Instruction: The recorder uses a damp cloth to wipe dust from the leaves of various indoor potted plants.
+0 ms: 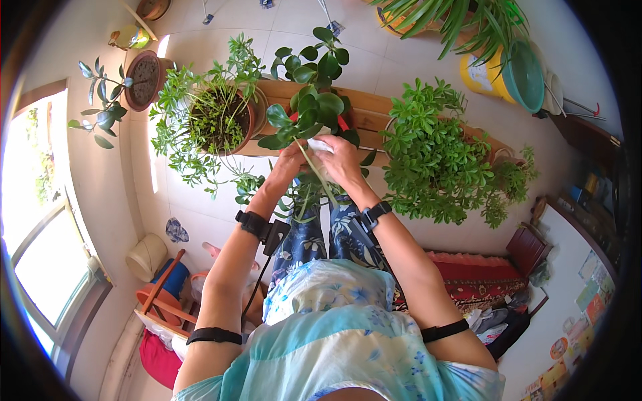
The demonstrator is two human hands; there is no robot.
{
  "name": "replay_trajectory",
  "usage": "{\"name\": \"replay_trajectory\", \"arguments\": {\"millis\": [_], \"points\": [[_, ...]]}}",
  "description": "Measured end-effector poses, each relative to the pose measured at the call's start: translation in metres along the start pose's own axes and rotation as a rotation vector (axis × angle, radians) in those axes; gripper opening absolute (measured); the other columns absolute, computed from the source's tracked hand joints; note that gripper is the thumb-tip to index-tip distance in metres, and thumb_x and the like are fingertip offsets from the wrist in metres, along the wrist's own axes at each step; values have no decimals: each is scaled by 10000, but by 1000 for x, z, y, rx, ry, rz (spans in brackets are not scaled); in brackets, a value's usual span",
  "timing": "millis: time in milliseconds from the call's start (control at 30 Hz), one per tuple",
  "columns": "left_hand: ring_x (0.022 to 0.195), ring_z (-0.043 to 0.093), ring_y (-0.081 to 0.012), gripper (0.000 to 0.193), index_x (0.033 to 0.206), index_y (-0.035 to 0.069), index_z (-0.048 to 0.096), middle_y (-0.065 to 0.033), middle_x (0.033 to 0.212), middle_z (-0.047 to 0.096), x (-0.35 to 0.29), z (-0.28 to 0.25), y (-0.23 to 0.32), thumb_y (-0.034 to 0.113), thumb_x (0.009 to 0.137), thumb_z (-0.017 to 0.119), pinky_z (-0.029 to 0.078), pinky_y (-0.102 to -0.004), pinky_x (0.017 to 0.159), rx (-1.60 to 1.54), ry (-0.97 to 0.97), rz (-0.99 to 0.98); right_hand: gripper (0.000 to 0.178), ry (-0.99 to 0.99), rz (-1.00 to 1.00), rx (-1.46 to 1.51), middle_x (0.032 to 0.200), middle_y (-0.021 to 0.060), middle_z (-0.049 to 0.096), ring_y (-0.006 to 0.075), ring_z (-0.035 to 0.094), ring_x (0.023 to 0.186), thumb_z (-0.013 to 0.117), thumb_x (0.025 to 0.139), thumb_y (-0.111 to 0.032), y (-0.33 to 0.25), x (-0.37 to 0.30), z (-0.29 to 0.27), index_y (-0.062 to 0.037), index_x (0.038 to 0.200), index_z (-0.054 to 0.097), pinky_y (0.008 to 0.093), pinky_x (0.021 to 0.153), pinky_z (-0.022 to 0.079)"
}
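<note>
A potted plant with broad, round, glossy leaves (309,107) rises in front of me from a mostly hidden red pot (344,123). My left hand (289,162) is closed at a pale green stem (314,168) of this plant, just below its leaves; the exact grip is partly hidden. With curled fingers, my right hand (342,162) holds a white cloth or tissue (321,144) against the plant beside the left hand. More leaves hang below both wrists, above my patterned trousers.
The plant stands by a wooden bench (368,101). A bushy potted plant (224,120) is on the left, another leafy plant (424,150) on the right. A brown pot (145,80) stands far left. A yellow bucket (483,77) and green basin (525,77) sit far right.
</note>
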State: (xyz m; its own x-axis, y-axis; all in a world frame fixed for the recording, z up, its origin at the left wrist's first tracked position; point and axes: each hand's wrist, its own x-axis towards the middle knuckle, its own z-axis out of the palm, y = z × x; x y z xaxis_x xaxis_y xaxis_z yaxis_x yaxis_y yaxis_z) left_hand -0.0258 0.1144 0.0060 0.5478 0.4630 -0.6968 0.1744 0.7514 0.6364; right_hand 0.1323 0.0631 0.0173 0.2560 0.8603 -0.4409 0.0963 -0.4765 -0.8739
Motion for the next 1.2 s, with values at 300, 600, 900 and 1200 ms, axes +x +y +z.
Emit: {"name": "replay_trajectory", "arguments": {"millis": [300, 600, 900, 1200], "points": [[958, 621, -178, 330, 1185, -16, 574, -99, 1031, 652, -38, 7, 32, 185, 923, 556, 478, -317, 883, 129, 65, 60, 271, 231, 298, 217, 854, 100, 693, 141, 644, 747, 617, 784, -13, 6, -9, -42, 34, 1049, 655, 285, 685, 496], [1106, 586, -262, 626, 1267, -47, 520, -201, 1192, 589, -13, 3, 107, 339, 809, 702, 460, -345, 935, 384, 347, 340, 385, 230, 112, 257, 1003, 88, 697, 135, 638, 842, 632, 792, -38, -24, 32, -69, -7, 1175, 633, 252, 764, 491], [1124, 575, -250, 786, 1360, 30, 474, -155, 1163, 632, -17, 14, 96, 185, 662, 801, 419, -338, 982, 815, 4, 78, 389, 29, 99, 225, 1027, 104, 697, 174, 645, 903, 621, 778, -38, -9, 62, -83, -34, 1167, 638, 273, 822, 480], [1008, 633, -302, 646, 1265, 40, 558, -130, 1071, 672, -42, -3, 70, -47, 636, 673, 486, -368, 896, 940, -14, 327, 345, -519, -23, -239, 990, 148, 698, 253, 678, 900, 566, 730, -4, -9, 74, -27, -100, 1023, 721, 315, 825, 494]]}}
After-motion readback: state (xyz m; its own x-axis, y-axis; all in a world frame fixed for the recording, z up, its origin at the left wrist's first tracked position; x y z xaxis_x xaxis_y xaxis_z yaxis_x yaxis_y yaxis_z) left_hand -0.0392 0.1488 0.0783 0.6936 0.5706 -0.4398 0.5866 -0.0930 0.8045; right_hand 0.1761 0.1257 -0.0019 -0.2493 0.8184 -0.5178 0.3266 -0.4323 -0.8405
